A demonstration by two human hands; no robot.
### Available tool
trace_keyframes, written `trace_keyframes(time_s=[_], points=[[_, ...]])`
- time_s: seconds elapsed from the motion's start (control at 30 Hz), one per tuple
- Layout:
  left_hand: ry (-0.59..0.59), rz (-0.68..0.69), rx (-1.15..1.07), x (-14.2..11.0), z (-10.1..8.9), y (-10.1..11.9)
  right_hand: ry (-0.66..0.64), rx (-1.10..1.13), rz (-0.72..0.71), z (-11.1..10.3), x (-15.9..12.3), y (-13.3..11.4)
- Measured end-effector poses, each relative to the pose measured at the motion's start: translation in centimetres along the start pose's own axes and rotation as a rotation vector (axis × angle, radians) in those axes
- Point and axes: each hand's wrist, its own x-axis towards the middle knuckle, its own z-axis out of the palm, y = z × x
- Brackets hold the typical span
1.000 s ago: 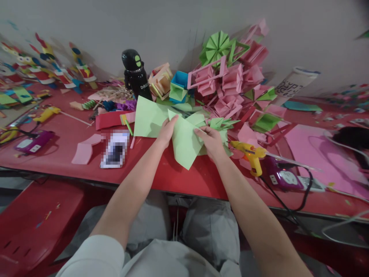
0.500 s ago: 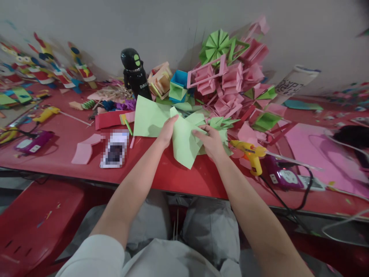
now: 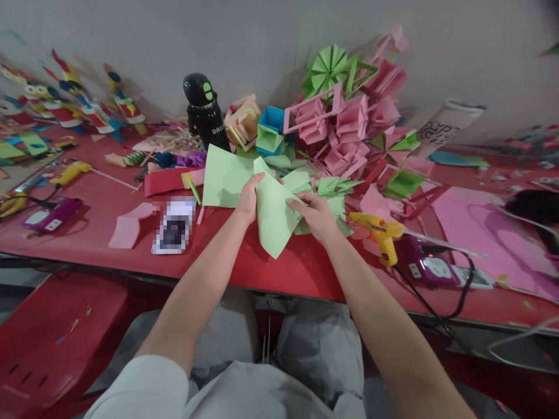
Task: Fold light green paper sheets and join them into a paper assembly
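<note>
A light green sheet of paper [image 3: 275, 218] is held between my two hands, tilted above the table with one corner pointing down toward me. My left hand [image 3: 248, 198] pinches its left edge with the thumb on top. My right hand [image 3: 315, 212] grips its right side, thumb and fingers closed on the edge. Behind my left hand lies another green sheet [image 3: 225, 180]. More cut and folded green paper pieces [image 3: 336, 187] lie beyond and to the right, partly covered by the held sheet.
A yellow glue gun [image 3: 381, 231] and a purple power socket [image 3: 430, 265] with cables are on the right. Pink folded paper shapes [image 3: 351, 119] are piled by the wall. A black bottle [image 3: 209, 119], a phone [image 3: 174, 226] and pink strips [image 3: 126, 230] are on the left.
The held green sheet has shifted slightly left, its lower corner moving left too. Both hands have moved a little left with it and keep their hold.
</note>
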Motion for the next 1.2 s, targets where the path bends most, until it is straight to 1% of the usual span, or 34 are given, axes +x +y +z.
trace_keyframes(time_s=[0.17,0.3,0.37,0.53,0.7,0.83,0.93,1.07,1.2], points=[[-0.021,0.045,0.003,0.04,-0.11,0.03,-0.026,0.028,-0.090,0.06,-0.31,-0.24],[-0.051,0.063,-0.033,-0.01,-0.08,0.04,-0.076,0.027,-0.118,0.18,-0.40,-0.48],[-0.059,0.061,-0.042,-0.07,0.00,0.02,-0.078,0.022,-0.107,0.24,-0.33,-0.44],[-0.053,0.063,-0.035,-0.24,0.18,-0.09,-0.009,0.047,-0.028,0.20,0.02,0.13],[-0.025,0.097,-0.069,-0.26,0.11,0.10,-0.018,-0.007,-0.039,0.15,-0.04,0.18],[-0.071,0.160,-0.094,-0.37,0.03,0.36,-0.028,-0.002,0.010,0.20,-0.33,-0.26],[-0.077,0.179,-0.092,-0.46,-0.07,0.36,-0.034,0.017,0.005,0.18,-0.39,-0.36],[-0.056,0.197,-0.148,-0.33,-0.40,0.20,0.010,-0.029,-0.008,0.11,-0.30,-0.27],[0.004,0.178,-0.266,-0.14,-0.63,0.28,0.039,-0.054,-0.002,0.05,-0.15,-0.10]])
